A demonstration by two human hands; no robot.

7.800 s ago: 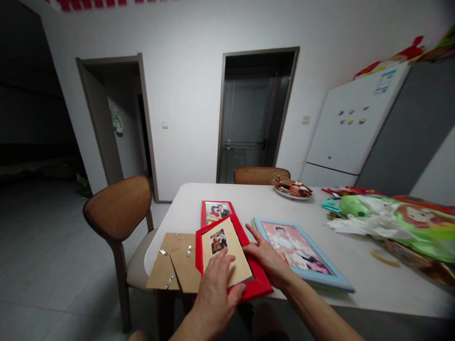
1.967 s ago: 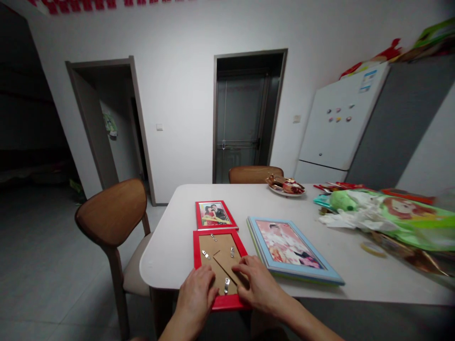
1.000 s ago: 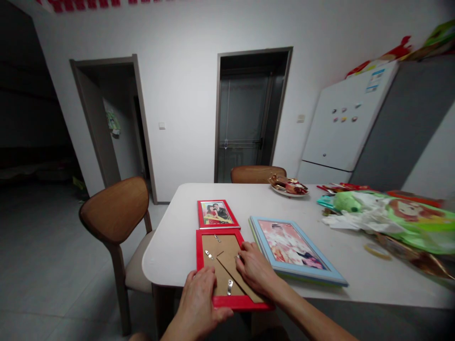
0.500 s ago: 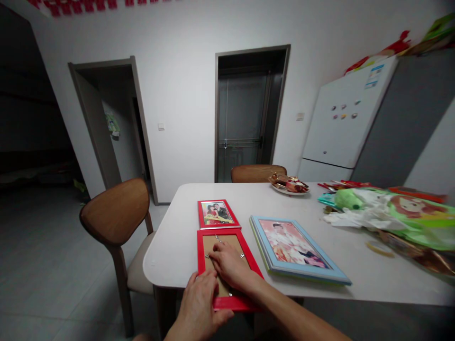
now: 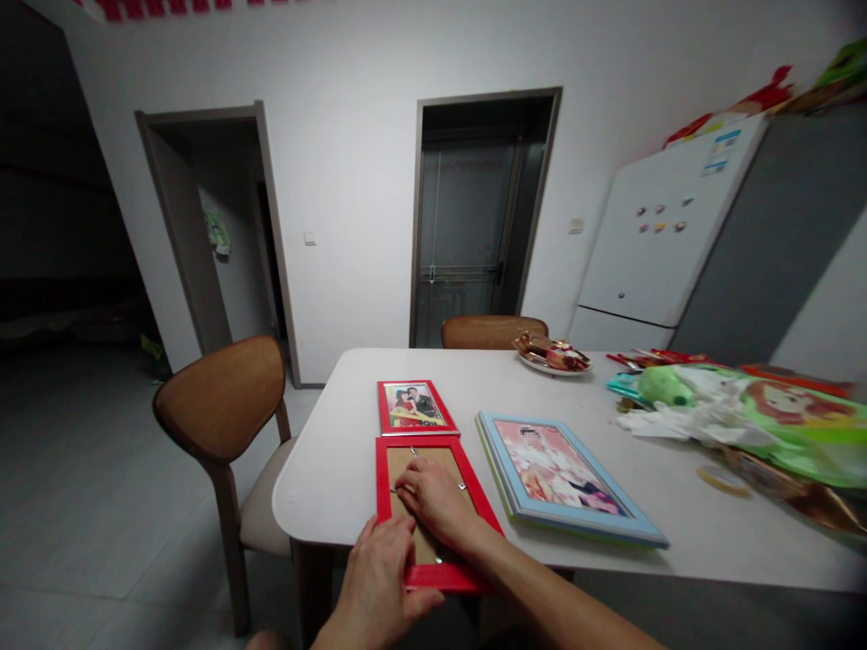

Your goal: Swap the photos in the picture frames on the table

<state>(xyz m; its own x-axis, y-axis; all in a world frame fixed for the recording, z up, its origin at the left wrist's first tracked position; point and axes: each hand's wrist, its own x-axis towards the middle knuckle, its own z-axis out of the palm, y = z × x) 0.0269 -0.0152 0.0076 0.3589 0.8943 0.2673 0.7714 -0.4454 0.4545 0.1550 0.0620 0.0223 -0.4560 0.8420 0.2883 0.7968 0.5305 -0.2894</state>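
A red frame (image 5: 482,501) lies face down at the table's near edge, its brown backing and small metal clips showing. My left hand (image 5: 385,573) grips the frame's lower left corner, thumb on the near edge. On the backing, close to the left-side clip, rests my right hand (image 5: 433,498) with its fingers curled together; what its fingertips press or pinch is hidden. Just beyond lies a second red frame (image 5: 416,407), face up with a photo of two people. To the right, a light blue frame (image 5: 569,474) with a pink photo tops a stack.
On the white table (image 5: 325,451), a plate (image 5: 554,361) stands at the back. Green bags and white tissue (image 5: 704,411) cover the right side, near a tape roll (image 5: 724,480). One wooden chair (image 5: 223,402) is at the left, another (image 5: 494,331) behind the table.
My right hand has shifted very slightly on the backing near the left-side clip. My left hand keeps its hold on the frame. The camera view has tilted a little.
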